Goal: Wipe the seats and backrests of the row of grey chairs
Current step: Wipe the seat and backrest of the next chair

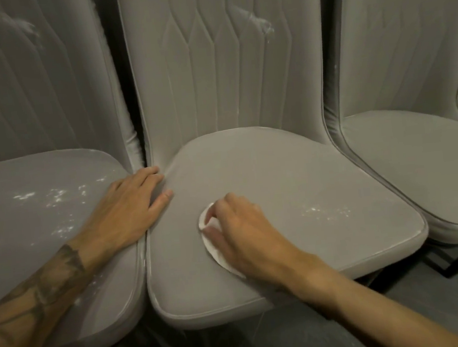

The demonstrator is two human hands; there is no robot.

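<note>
Grey chairs [433,166] stand edge to edge in a row. Right hand [245,228] presses a white cloth [211,248] near the front left of the middle seat [278,173], fingers curled over it. Left hand [130,209] lies flat, fingers straight and close, bracing that seat's left edge. White specks [325,212] lie toward its right edge: sweep there in overlapping, evenly pressed passes, then treat the smeared backrest [212,76].

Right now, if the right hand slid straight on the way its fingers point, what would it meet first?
Likely the left hand, flat at the left edge of the middle seat. The right hand, gripping the white cloth, points that way; only bare seat lies between.
</note>
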